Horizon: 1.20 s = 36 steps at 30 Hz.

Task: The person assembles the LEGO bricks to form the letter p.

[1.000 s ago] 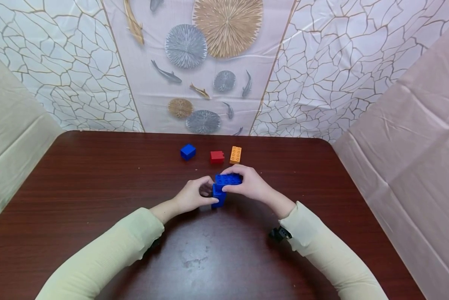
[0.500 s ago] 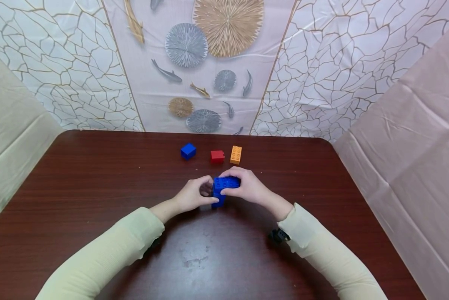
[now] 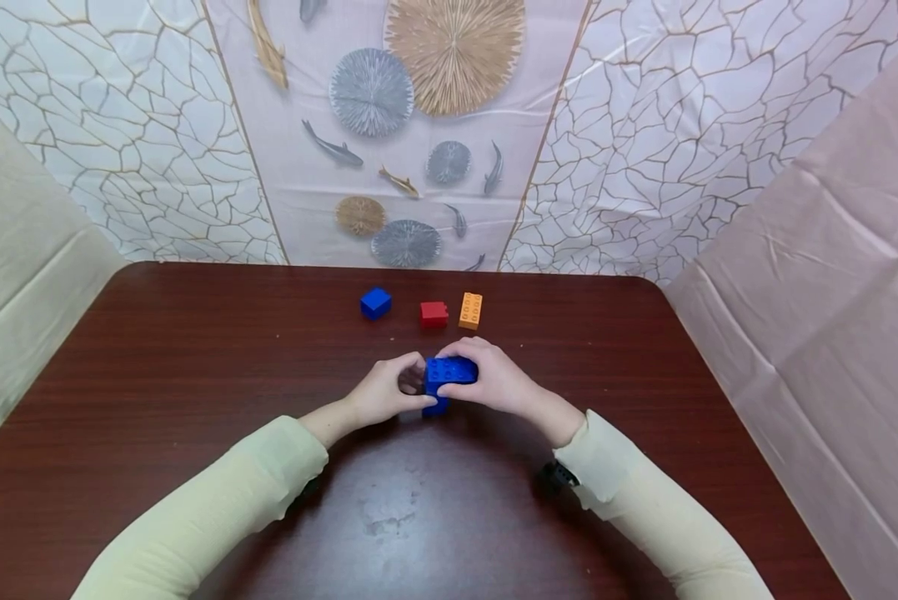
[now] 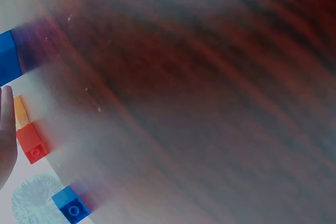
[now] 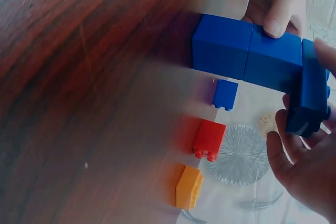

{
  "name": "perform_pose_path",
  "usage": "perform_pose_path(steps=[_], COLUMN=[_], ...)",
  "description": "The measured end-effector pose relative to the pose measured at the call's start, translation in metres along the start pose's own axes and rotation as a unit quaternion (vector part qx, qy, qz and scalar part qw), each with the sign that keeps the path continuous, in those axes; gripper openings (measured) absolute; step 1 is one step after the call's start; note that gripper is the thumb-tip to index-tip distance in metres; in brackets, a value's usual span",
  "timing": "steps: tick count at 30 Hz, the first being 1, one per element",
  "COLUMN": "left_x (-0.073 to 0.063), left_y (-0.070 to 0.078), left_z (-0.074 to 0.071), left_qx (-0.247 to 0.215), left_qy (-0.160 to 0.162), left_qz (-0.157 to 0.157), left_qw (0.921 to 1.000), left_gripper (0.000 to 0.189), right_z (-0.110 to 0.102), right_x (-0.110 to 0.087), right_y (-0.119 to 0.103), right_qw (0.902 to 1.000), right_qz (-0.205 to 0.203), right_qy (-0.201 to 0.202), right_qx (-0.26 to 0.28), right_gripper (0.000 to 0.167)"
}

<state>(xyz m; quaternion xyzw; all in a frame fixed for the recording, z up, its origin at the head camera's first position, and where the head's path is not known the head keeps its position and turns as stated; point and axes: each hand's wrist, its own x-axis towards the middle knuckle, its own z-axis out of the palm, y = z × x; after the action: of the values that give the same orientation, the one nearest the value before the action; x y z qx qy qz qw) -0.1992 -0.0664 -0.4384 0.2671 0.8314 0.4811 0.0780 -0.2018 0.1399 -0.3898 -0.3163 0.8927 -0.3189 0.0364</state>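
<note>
Two blue toy building bricks (image 5: 220, 45) stand stacked upright on the table, plain sides showing in the right wrist view. My left hand (image 3: 379, 393) holds this stack from the left, its thumb on the near side. Across the top lies a longer blue studded brick (image 3: 441, 372), which overhangs to the right. My right hand (image 3: 499, 379) grips that long brick, thumb in front and fingers behind. The long brick meets the stack's top; whether it is fully pressed down I cannot tell. In the left wrist view, only part of a blue brick (image 4: 7, 59) and a finger (image 4: 7, 124) show.
Behind the hands lie a small blue brick (image 3: 376, 304), a red brick (image 3: 433, 314) and an orange brick (image 3: 471, 311) with studs up. They sit on a dark brown wooden table (image 3: 193, 358). A patterned cloth (image 3: 411, 183) hangs behind its far edge.
My right hand has shifted the long blue brick slightly left and toward me, so its left end now sits over the stack. The left hand has kept still.
</note>
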Motion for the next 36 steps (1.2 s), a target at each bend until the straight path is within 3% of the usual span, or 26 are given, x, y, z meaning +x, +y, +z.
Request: perform_pose_path(steps=[5, 12, 22, 31, 36], left_x=[0.000, 0.000, 0.000, 0.000, -0.001], left_y=[-0.003, -0.004, -0.002, 0.000, 0.001], left_z=[0.002, 0.003, 0.002, 0.001, 0.000], left_qx=[0.000, -0.001, 0.001, 0.002, 0.001], left_qy=[-0.002, -0.001, 0.000, -0.003, 0.001], left_qz=[-0.004, -0.002, 0.001, -0.010, -0.006], left_qw=[1.0000, 1.0000, 1.0000, 0.9999, 1.0000], left_gripper=[0.031, 0.030, 0.030, 0.031, 0.031], right_z=[0.002, 0.003, -0.001, -0.005, -0.006], right_x=[0.000, 0.003, 0.008, -0.002, -0.006], right_y=[-0.001, 0.000, -0.006, 0.008, 0.011], right_qw=[0.9994, 0.9994, 0.9976, 0.9994, 0.9992], right_qz=[0.002, -0.004, -0.041, -0.021, -0.004], right_qy=[0.008, 0.009, 0.000, -0.009, -0.001], right_qx=[0.033, 0.032, -0.056, 0.024, 0.040], right_gripper=[0.038, 0.032, 0.029, 0.043, 0.039])
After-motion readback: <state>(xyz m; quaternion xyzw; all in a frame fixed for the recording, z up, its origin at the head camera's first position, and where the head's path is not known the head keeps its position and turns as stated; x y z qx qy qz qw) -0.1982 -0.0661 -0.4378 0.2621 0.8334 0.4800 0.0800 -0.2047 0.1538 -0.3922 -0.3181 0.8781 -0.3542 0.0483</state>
